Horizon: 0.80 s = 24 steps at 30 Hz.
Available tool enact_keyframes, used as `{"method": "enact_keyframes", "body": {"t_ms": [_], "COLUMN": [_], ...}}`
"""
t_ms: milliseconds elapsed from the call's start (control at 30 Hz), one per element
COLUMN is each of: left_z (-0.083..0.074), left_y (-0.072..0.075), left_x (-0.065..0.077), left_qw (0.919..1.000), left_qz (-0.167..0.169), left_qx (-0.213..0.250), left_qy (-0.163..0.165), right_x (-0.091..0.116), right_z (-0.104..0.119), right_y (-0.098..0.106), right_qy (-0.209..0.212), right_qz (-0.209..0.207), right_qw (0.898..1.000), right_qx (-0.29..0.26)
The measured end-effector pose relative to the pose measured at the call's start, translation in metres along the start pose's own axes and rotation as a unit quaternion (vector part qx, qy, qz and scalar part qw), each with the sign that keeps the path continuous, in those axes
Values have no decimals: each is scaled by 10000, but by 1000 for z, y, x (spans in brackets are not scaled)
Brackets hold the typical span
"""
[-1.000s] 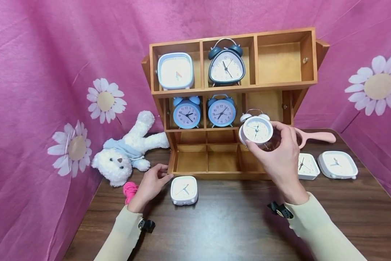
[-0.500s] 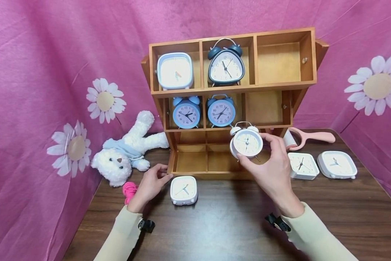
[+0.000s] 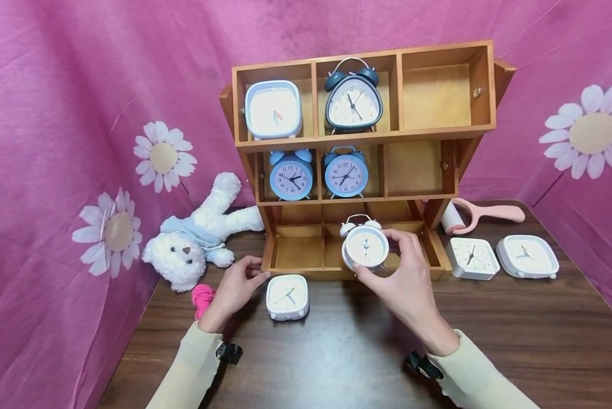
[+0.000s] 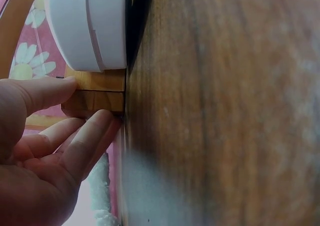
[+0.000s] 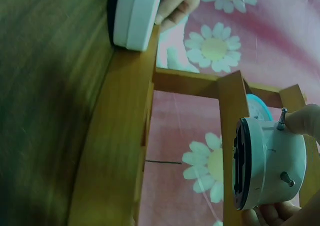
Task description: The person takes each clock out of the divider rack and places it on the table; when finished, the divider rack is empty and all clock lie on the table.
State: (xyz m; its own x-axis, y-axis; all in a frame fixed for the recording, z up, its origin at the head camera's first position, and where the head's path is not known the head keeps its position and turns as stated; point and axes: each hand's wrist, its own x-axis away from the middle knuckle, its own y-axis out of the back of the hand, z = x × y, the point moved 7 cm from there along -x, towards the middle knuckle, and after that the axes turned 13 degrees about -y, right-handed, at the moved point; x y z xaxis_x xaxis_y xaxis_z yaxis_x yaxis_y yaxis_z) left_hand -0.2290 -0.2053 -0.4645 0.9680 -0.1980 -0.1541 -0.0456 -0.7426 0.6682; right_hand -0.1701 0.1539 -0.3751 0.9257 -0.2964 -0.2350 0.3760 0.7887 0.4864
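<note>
My right hand (image 3: 405, 278) grips a round white twin-bell alarm clock (image 3: 367, 246) by its sides, thumb and fingers apart. In the head view it hangs before the bottom row of the wooden shelf (image 3: 336, 275); the right wrist view shows the underside and metal feet of the alarm clock (image 5: 277, 163). At the shelf's lower left corner, my left hand (image 3: 238, 288) pinches the wood between thumb and fingers, as the left wrist view shows on the corner block (image 4: 95, 100). Beside it on the table stands a white square clock (image 3: 288, 297).
Upper compartments hold a square clock (image 3: 273, 109), a dark triangular clock (image 3: 354, 103) and two blue clocks (image 3: 291, 178). A white plush bear (image 3: 183, 250) and pink yarn (image 3: 202, 300) lie left. Right are two white clocks (image 3: 473, 258) and a pink-handled lint roller (image 3: 495, 213).
My right hand has brought the white twin-bell alarm clock down and to the left, from the middle row to the bottom row. The left hand stays at the shelf corner.
</note>
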Motion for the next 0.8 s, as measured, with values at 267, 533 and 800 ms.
{"method": "enact_keyframes", "body": {"t_ms": [267,533,800], "left_z": [0,-1,-1], "left_y": [0,0,0], "left_x": [-1,0,0], "left_qw": [10000,10000,10000], "left_qz": [10,18,44], "left_qx": [38,-7,0], "left_qy": [-61,17,-11], "right_x": [13,24,38], "right_z": [-5,-9,-14], "right_y": [-15,-29,-39], "right_qy": [-116,-179,-318], "right_qz": [341,729,956], "right_qw": [9992,9966,9939], "right_qx": [163,341,445]}}
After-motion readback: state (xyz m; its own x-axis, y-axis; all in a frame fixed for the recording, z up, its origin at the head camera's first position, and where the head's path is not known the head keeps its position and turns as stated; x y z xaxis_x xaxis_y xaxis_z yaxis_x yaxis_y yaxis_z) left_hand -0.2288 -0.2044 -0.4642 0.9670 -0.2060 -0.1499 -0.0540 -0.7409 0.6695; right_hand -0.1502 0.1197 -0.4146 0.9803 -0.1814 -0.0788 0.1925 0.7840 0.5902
